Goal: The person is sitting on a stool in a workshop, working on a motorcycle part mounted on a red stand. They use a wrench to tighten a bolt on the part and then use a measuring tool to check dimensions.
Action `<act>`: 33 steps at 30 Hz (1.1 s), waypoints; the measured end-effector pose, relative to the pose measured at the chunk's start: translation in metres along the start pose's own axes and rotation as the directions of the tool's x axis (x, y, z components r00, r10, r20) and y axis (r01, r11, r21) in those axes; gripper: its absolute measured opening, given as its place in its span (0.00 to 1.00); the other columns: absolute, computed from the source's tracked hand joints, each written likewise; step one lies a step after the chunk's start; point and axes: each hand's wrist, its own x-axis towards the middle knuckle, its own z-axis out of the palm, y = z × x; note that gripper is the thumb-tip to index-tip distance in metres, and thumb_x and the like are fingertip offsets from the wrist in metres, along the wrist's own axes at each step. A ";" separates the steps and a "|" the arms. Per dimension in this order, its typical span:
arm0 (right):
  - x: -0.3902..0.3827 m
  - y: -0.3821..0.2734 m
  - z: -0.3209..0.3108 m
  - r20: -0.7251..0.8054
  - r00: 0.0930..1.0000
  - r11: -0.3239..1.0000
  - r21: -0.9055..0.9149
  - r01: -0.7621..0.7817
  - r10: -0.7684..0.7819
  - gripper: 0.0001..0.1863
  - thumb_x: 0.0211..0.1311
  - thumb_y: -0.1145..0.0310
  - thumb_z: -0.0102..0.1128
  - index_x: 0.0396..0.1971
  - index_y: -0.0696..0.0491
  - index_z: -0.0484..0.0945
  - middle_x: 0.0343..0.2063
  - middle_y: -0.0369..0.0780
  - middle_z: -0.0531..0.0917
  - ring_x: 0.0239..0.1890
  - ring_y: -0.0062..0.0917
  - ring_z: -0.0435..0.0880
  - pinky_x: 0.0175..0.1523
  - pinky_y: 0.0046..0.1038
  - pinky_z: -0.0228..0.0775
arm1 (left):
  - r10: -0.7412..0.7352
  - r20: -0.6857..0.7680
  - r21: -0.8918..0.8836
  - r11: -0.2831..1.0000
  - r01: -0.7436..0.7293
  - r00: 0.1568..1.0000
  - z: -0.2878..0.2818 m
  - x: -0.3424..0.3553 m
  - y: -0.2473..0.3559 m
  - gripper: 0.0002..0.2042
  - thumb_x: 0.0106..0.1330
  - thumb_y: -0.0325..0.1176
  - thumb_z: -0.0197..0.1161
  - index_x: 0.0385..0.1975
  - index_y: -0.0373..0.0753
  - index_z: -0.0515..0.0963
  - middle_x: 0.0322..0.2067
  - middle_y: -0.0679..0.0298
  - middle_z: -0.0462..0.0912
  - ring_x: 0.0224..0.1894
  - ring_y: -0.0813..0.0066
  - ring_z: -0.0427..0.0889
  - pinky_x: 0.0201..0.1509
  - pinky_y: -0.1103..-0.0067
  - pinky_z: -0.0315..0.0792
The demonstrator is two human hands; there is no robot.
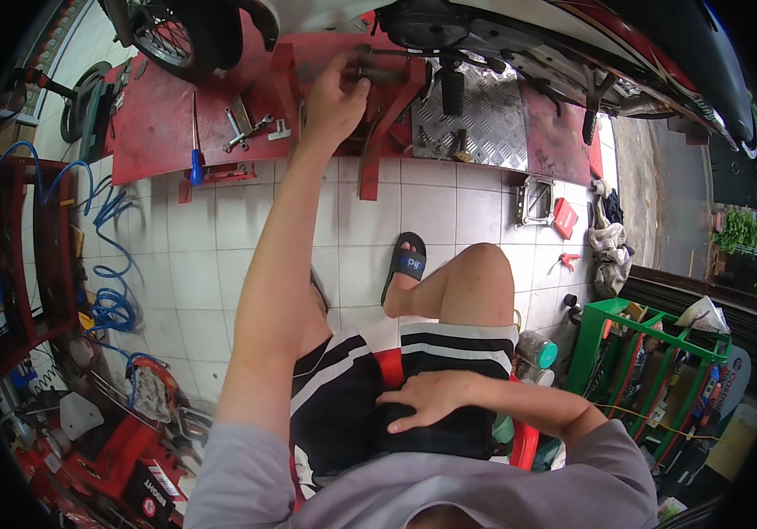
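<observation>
My left hand [336, 104], half-curled at the spring [380, 74], presumably steadies it, grip unclear; right hand [434, 398] spread, empty, on shorts [334, 407].

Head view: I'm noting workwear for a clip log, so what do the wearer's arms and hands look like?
Both arms come out of plain, light grey short sleeves, and the forearms are uncovered. The left hand and right hand are bare: no gloves, watch, ring or cable can be seen on them.

Pale tiled floor [237, 216], green rack [588, 348]
</observation>
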 end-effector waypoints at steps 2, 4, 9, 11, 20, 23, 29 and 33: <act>0.002 -0.002 0.013 -0.040 0.998 0.998 0.047 -0.040 0.042 0.40 0.62 0.34 0.43 0.61 0.53 0.62 0.32 0.54 0.81 0.41 0.49 0.80 0.53 0.44 0.68 | -0.031 0.009 -0.089 0.995 0.031 0.999 0.003 -0.001 0.008 0.13 0.64 0.32 0.61 0.45 0.34 0.74 0.36 0.60 0.82 0.37 0.78 0.81 0.41 0.81 0.73; 0.000 -0.009 0.015 -0.078 0.993 0.992 0.097 -0.081 0.088 0.38 0.64 0.38 0.46 0.61 0.54 0.59 0.31 0.53 0.81 0.41 0.48 0.80 0.52 0.44 0.68 | -0.085 -0.002 -0.184 0.979 0.084 0.996 0.002 -0.003 0.014 0.13 0.64 0.34 0.62 0.44 0.33 0.75 0.33 0.62 0.82 0.34 0.79 0.81 0.38 0.81 0.73; -0.003 -0.026 0.030 -0.280 0.939 0.974 0.049 0.223 -0.201 0.36 0.62 0.43 0.52 0.60 0.54 0.59 0.36 0.52 0.79 0.43 0.48 0.78 0.51 0.44 0.67 | -0.228 0.060 -0.152 0.960 0.235 0.972 -0.002 -0.001 0.015 0.13 0.65 0.36 0.61 0.41 0.33 0.77 0.27 0.66 0.82 0.27 0.81 0.80 0.31 0.80 0.71; 0.000 -0.031 0.030 -0.362 0.876 0.942 -0.010 0.337 -0.317 0.35 0.62 0.42 0.53 0.59 0.53 0.59 0.27 0.51 0.79 0.36 0.48 0.79 0.46 0.43 0.69 | -0.210 0.039 -0.142 0.966 0.214 0.977 0.001 -0.001 0.015 0.13 0.65 0.37 0.61 0.41 0.33 0.77 0.27 0.66 0.82 0.26 0.81 0.79 0.30 0.80 0.71; 0.013 -0.009 -0.073 -0.160 0.915 0.919 0.082 0.386 -0.370 0.23 0.62 0.54 0.57 0.50 0.54 0.70 0.34 0.44 0.81 0.37 0.33 0.82 0.44 0.33 0.71 | -0.007 -0.117 -0.160 0.987 -0.012 0.993 -0.001 0.006 0.006 0.11 0.63 0.33 0.62 0.41 0.33 0.77 0.28 0.63 0.81 0.32 0.79 0.81 0.37 0.81 0.72; -0.014 0.018 -0.171 -0.699 0.715 0.919 0.296 0.260 0.023 0.17 0.62 0.58 0.54 0.36 0.58 0.77 0.26 0.39 0.80 0.32 0.23 0.76 0.42 0.28 0.69 | -0.325 0.050 0.021 0.946 0.324 0.945 -0.011 0.001 0.030 0.10 0.63 0.27 0.61 0.42 0.32 0.76 0.34 0.61 0.81 0.39 0.78 0.81 0.41 0.81 0.73; -0.010 0.089 -0.291 -0.968 0.029 0.643 0.189 0.742 0.250 0.20 0.70 0.51 0.45 0.32 0.53 0.74 0.24 0.36 0.77 0.27 0.23 0.77 0.36 0.26 0.68 | 0.118 -0.047 -0.205 0.971 -0.125 0.992 -0.004 0.006 0.013 0.13 0.67 0.36 0.59 0.42 0.33 0.76 0.33 0.65 0.81 0.32 0.81 0.80 0.36 0.84 0.72; 0.000 0.125 -0.298 -0.981 0.073 0.356 0.134 0.925 0.181 0.22 0.71 0.51 0.41 0.44 0.55 0.72 0.33 0.39 0.80 0.35 0.28 0.79 0.44 0.29 0.70 | -0.216 0.062 -0.110 0.969 0.222 0.974 -0.003 0.006 0.026 0.11 0.65 0.32 0.60 0.43 0.32 0.76 0.36 0.64 0.81 0.37 0.80 0.80 0.40 0.84 0.71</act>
